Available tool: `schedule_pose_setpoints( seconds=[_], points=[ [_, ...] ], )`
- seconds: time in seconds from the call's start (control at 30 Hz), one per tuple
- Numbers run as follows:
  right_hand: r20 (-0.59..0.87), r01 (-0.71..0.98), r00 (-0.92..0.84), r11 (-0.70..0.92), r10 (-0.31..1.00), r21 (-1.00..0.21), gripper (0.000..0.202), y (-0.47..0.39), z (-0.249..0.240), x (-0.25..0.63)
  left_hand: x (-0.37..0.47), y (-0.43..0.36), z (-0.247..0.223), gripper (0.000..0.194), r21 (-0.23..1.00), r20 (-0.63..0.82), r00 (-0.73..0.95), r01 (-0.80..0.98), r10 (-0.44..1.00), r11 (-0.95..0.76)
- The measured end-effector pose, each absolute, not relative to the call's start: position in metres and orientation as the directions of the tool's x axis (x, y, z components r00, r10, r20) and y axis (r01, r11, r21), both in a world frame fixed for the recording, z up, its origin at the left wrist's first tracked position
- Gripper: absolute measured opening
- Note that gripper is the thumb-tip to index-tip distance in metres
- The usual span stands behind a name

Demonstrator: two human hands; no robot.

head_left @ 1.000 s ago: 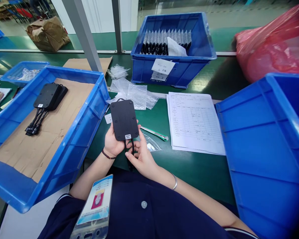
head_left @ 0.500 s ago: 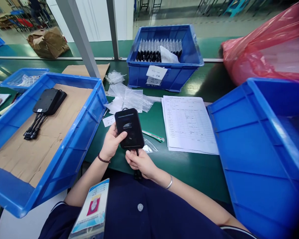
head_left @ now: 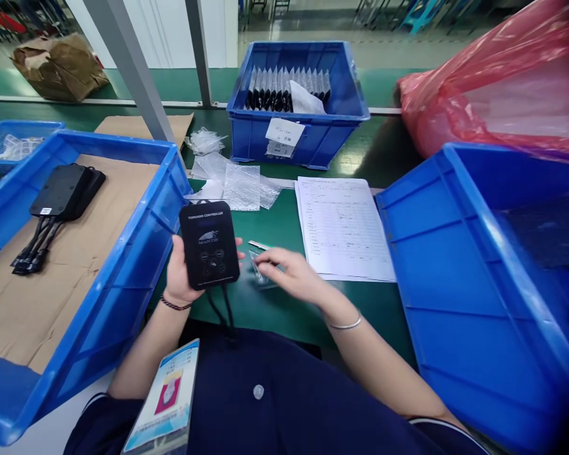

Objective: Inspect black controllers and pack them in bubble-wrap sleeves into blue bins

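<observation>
A black controller [head_left: 209, 245] with white print, "TORNADO CONTROLLER", faces up in my left hand [head_left: 180, 275], whose fingers wrap round it from beneath. Two black cables hang from its lower edge. To its right, my right hand [head_left: 291, 275] has its fingers bent over a small clear plastic bag [head_left: 260, 278] on the green table [head_left: 355, 309]; the fingertips are at the bag, and whether they pinch it is unclear. A cutter knife [head_left: 258, 245] lies just behind that hand, partly hidden. Bubble bags [head_left: 241, 186] lie behind the controller.
Left, a blue crate [head_left: 146, 234] holds black devices [head_left: 66, 193] on cardboard. Papers [head_left: 344, 227] lie right of centre. A blue bin [head_left: 298, 136] with bagged items stands behind, a large blue crate [head_left: 455, 278] at right, a red bag [head_left: 493, 95] beyond it.
My right hand has let go of the controller's cables and moved right to the small bag. My left hand has moved left and now supports the controller from beneath. The view has shifted slightly right.
</observation>
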State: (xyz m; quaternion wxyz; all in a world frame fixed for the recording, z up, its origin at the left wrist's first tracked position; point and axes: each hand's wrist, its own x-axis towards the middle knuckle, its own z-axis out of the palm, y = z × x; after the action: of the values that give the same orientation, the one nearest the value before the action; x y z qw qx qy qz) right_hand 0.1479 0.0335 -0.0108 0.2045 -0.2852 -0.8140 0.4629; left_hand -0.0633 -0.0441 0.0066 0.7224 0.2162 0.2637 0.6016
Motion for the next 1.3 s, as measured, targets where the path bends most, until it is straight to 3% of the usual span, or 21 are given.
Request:
schedule_pose_setpoints(
  seconds=[0.1,0.17,0.23,0.33,0.5,0.63,0.83,1.03,1.3],
  points=[
    [0.085,0.611,-0.613,0.54,0.785,-0.579,0.018,0.063,-0.021,0.151,-0.081,-0.051,0.008,0.078,0.691,-0.174,0.196,-0.674,0.965,0.262],
    [0.025,0.699,-0.623,0.57,0.782,-0.432,0.018,0.073,-0.036,0.143,-0.083,-0.055,0.003,0.076,0.689,-0.208,0.22,-0.659,0.953,0.302],
    [-0.014,0.718,-0.637,0.587,0.771,-0.374,0.023,0.077,-0.05,0.133,-0.079,-0.059,-0.004,0.077,0.657,-0.231,0.233,-0.679,0.945,0.327],
    [0.063,0.676,-0.614,0.565,0.787,-0.473,0.023,0.078,-0.057,0.128,-0.07,-0.063,-0.014,0.077,0.595,-0.248,0.266,-0.717,0.932,0.363],
    [0.373,0.379,-0.448,0.551,0.812,-0.744,0.022,0.067,-0.022,0.139,-0.064,-0.066,-0.015,0.078,0.558,-0.248,0.303,-0.732,0.92,0.391],
    [0.279,0.282,-0.543,0.485,0.792,-0.827,0.025,0.049,0.008,0.144,-0.06,-0.067,-0.01,0.076,0.554,-0.261,0.327,-0.72,0.908,0.419],
    [0.346,0.26,-0.53,0.537,0.774,-0.803,0.022,0.042,0.01,0.139,-0.054,-0.069,-0.007,0.074,0.544,-0.263,0.347,-0.717,0.9,0.436],
    [0.277,0.278,-0.546,0.483,0.79,-0.83,0.015,0.04,0.01,0.135,-0.053,-0.071,-0.007,0.074,0.551,-0.271,0.328,-0.718,0.905,0.425],
    [0.302,0.299,-0.537,0.513,0.788,-0.805,0.013,0.04,0.01,0.133,-0.052,-0.071,-0.007,0.073,0.549,-0.263,0.34,-0.717,0.903,0.43]
  ],
)
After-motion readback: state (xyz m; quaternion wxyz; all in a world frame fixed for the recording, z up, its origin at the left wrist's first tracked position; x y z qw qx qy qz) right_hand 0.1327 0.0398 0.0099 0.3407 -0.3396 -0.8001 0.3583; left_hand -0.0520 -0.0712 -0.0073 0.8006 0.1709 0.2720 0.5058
